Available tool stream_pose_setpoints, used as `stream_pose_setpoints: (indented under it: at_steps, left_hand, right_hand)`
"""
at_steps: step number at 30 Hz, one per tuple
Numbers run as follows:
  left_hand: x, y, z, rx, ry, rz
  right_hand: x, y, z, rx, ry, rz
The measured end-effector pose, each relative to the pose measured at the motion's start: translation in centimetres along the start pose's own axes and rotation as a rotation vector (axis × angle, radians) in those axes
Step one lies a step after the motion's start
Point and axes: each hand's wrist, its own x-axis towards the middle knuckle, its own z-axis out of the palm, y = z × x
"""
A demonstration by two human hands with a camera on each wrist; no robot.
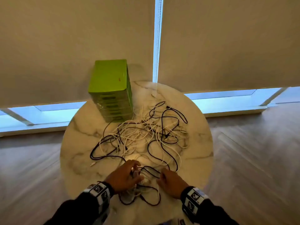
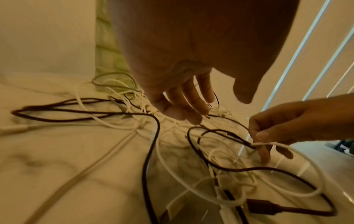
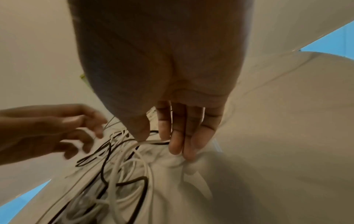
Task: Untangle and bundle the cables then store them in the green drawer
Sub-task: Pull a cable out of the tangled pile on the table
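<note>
Many tangled cables (image 1: 142, 135) lie just ahead of our hands on the table (image 1: 78, 143), green drawer (image 1: 112, 95) beyond. Our right hand (image 2: 283, 125) pinches a white cable (image 2: 298, 153); left hand (image 1: 123, 176) relaxed, empty. We should follow that cable slowly, lifting loops clear.

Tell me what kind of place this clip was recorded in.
Probably a room in a home or office, not a workshop. A round marble-look table stands on a wood-plank floor beside low windows with roller blinds drawn most of the way down. A green drawer unit and tangled cables sit on the table.
</note>
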Motion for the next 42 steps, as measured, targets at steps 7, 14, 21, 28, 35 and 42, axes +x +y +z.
stream_pose_setpoints:
  at_steps: [7,14,21,28,35,42]
  left_hand:
    - [3.2,-0.7,1.0,0.372,-0.368,0.085]
    - [9.8,2.6,-1.5,0.187,-0.057,0.219]
    - [18.6,5.6,-0.9,0.542,-0.110,0.191]
    - [18.7,3.9,-1.6,0.551,0.182,0.024]
    - [19.5,4.9,-1.4,0.559,-0.017,0.000]
    - [19.9,5.0,-0.8,0.447,0.075,-0.014]
  right_hand:
    - [0.8,0.2,-6.3,-0.152,-0.166,-0.102]
    - [10.0,1.8,-14.1,-0.169,0.217,-0.044]
    - [14.5,1.7,-12.8,-0.277,0.263,0.183]
    - [12.6,1.6,-14.5,-0.175,0.045,-0.070]
    - [14.4,2.5,-14.4,-0.186,0.185,0.158]
    - [14.4,2.2,-13.0,-0.262,0.162,0.051]
